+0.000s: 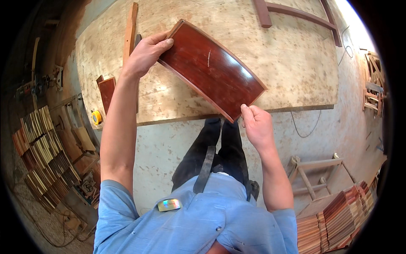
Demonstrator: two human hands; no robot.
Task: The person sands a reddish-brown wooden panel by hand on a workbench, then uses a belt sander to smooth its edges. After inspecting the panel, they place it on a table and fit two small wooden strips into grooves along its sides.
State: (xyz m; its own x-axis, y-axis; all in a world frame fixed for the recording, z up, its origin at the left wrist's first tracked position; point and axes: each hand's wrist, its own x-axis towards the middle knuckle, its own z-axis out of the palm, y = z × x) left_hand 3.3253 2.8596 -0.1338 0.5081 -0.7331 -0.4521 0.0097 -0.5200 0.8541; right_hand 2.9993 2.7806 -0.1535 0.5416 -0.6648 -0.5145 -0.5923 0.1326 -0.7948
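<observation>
A glossy dark-red wooden panel (pixel 213 74) with a paler raised edge is held up over the near part of the workbench, slanting down from upper left to lower right. My left hand (pixel 146 53) grips its upper left end, thumb on the face and fingers out of sight behind. At the lower right end, my right hand (pixel 256 122) pinches the corner with its fingers curled. A short pale mark shows on the panel's face, and light glints off its right side.
The stained workbench top (pixel 296 72) carries a long wood strip (pixel 130 34), small red panels (pixel 107 93), a yellow tape measure (pixel 97 117) and a dark wooden frame (pixel 296 12). Stacked wood strips (pixel 46 156) stand at left, more wood pieces (pixel 338 216) at lower right beside a wooden stand (pixel 315 175).
</observation>
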